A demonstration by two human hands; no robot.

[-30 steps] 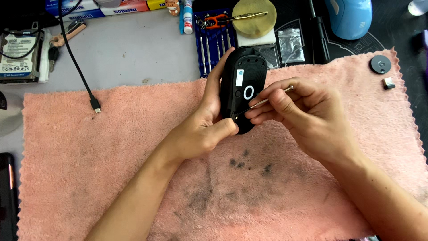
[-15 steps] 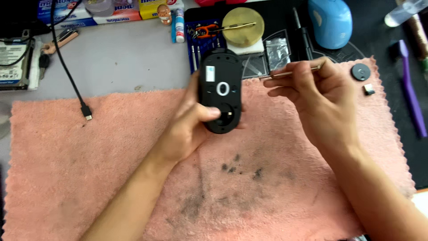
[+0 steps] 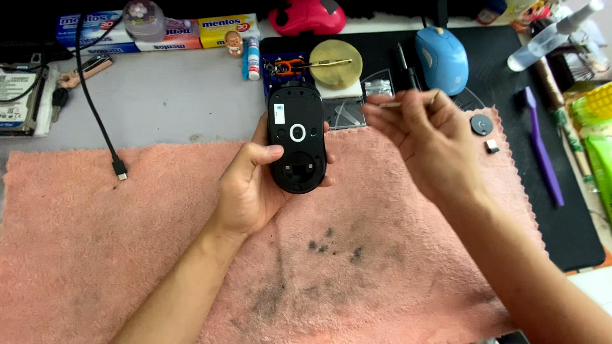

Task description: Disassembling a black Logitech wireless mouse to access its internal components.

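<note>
Mid-teardown: left hand [image 3: 255,191] clamped on upturned black computer mouse [image 3: 296,137], right hand [image 3: 424,130] at three o'clock pinching thin stick [image 3: 390,104]; probably needing tip steered to underside.

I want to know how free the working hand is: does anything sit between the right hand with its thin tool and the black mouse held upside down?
Nothing visible does. The right hand is apart from the black computer mouse in the left hand, with only pink towel below.
</note>
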